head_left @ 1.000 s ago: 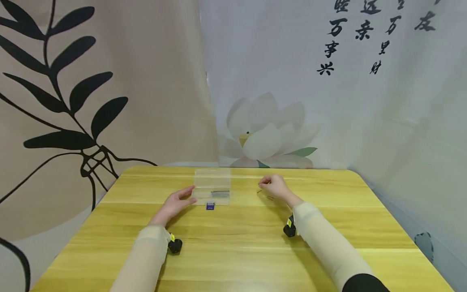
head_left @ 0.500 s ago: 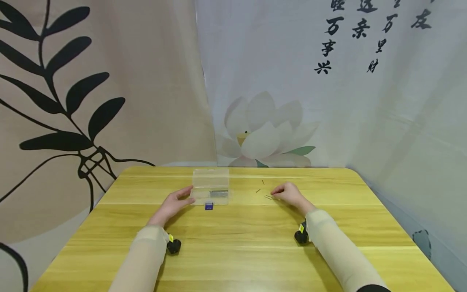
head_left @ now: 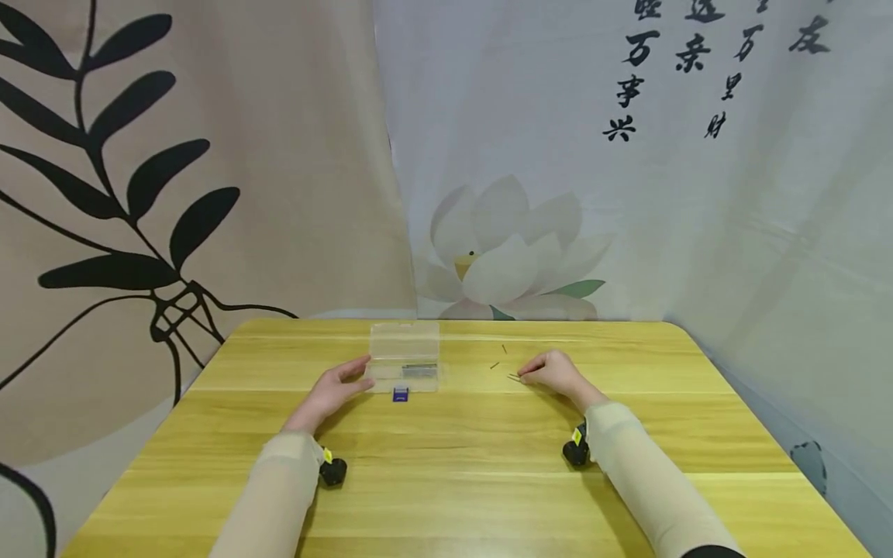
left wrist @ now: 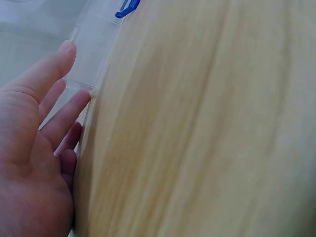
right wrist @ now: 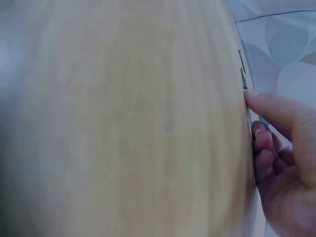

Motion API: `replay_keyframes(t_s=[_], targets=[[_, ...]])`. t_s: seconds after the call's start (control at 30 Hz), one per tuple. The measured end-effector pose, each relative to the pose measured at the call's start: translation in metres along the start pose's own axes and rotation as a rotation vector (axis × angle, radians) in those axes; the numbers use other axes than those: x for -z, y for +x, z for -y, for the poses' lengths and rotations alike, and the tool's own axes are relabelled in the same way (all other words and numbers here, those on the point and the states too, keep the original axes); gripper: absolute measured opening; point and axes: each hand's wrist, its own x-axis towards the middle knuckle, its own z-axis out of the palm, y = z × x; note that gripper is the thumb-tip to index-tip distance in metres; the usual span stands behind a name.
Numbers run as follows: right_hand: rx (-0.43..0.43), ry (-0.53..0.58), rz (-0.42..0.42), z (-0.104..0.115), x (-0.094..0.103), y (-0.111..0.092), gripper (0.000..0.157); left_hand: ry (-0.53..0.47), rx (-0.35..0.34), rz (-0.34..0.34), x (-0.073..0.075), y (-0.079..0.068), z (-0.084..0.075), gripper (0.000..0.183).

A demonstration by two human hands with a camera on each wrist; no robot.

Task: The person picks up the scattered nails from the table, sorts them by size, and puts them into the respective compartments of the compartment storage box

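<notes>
A clear plastic case [head_left: 405, 341] stands with its lid raised near the far table edge, a blue latch [head_left: 400, 394] at its front. Thin grey metal pieces [head_left: 419, 370] lie inside, towards the right. My left hand [head_left: 336, 391] rests at the case's left side, thumb and fingers spread and nearly straight. To the right, my right hand [head_left: 556, 373] pinches the end of a thin dark nail [head_left: 512, 377] low over the table, with other fingers curled in. In the right wrist view, a nail [right wrist: 243, 78] ends right at the thumb tip.
Two more small nails, one farther back [head_left: 504, 349] and one nearer [head_left: 494, 364], lie between case and right hand. The wooden table [head_left: 446, 465] reaches back to a printed cloth backdrop [head_left: 516, 155]. Black cameras [head_left: 333, 470] sit on both wrists.
My right hand has moved right and slightly down, uncovering the small nails, and has stayed still over the last half second. The left hand keeps its place beside the case.
</notes>
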Motion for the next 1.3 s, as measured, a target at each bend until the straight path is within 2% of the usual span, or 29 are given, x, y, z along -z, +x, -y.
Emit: replay_keyframes(t_s=[0.27,0.53,0.67,0.77,0.97,1.3], targets=[[-0.004,-0.001,-0.01,0.001,-0.001,-0.001,0.004,-0.008,-0.001,0.004,0.0,0.0,0.004,0.065],[-0.008,-0.028,-0.031,0.001,-0.002,0.001,0.004,-0.004,-0.001,0.004,0.0,0.003,0.002,0.064],[0.015,-0.042,-0.028,-0.001,-0.003,0.003,0.005,-0.002,-0.006,0.007,0.001,0.002,0.0,0.064],[0.025,0.0,-0.016,0.0,-0.002,0.005,0.006,-0.003,-0.007,0.004,0.001,0.0,-0.001,0.064],[0.027,0.156,0.027,0.009,0.006,0.007,0.016,-0.016,0.004,0.014,0.0,-0.001,0.0,0.065],[0.03,0.197,0.012,0.034,0.021,0.016,0.029,-0.023,0.0,0.009,0.0,0.0,0.001,0.064]])
